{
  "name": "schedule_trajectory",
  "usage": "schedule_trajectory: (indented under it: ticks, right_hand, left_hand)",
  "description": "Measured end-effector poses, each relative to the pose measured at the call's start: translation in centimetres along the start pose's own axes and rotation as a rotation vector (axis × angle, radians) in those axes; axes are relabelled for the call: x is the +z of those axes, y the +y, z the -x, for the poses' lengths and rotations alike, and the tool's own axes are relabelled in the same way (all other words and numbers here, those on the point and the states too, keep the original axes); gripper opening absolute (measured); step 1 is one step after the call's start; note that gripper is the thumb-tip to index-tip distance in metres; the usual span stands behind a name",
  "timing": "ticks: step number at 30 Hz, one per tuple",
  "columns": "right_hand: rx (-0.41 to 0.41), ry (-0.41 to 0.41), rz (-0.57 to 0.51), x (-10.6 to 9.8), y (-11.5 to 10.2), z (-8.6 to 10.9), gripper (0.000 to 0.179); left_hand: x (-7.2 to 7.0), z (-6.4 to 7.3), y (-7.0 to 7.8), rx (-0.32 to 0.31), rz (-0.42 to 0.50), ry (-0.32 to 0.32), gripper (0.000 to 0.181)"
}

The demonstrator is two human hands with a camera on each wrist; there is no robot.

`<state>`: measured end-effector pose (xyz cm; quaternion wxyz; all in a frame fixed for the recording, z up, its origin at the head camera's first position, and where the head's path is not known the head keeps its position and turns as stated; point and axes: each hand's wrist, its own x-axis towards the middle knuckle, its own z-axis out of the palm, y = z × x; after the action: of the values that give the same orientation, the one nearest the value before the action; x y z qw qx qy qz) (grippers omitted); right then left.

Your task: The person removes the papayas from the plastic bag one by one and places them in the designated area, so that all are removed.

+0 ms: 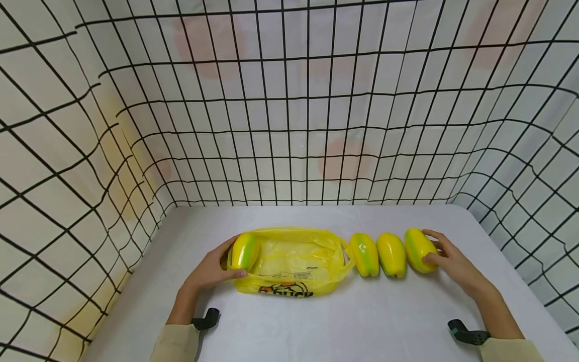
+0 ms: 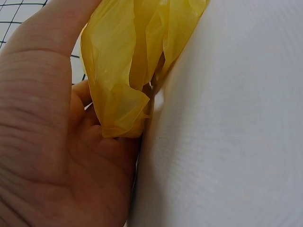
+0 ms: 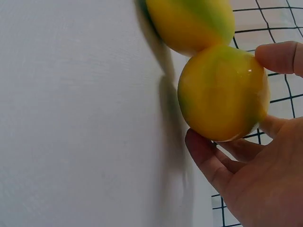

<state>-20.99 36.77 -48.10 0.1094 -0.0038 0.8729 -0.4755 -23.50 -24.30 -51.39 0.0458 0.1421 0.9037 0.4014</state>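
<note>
The bag (image 1: 294,262) was thin plastic film, translucent, creased and moderately glossy. The fruits (image 1: 391,254) had a smooth, glossy, plastic-like skin with bright highlights. The tabletop (image 1: 362,322) was matt and largely smooth, with a faint, fine texture at close range. The mesh (image 1: 308,58) was matt. The sleeves (image 1: 175,346) were matt cloth. The wrist units (image 1: 466,333) had plastic-looking housings.

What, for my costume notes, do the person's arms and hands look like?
The left hand and right hand are ungloved. The left sleeve and right sleeve are beige, ending short of the wrists. The left camera and right camera, worn at the wrists, are black and stubby; no cables show.
</note>
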Motion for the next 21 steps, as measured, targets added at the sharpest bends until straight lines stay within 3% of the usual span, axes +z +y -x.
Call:
schedule_trajectory:
  ticks: [21]
  right_hand:
    - [0.019,-0.013,0.062,0.19,0.80,-0.02,0.084]
  left_hand:
    - [-0.07,-0.12,-0.22,0.001,-0.005,-0.003,0.102]
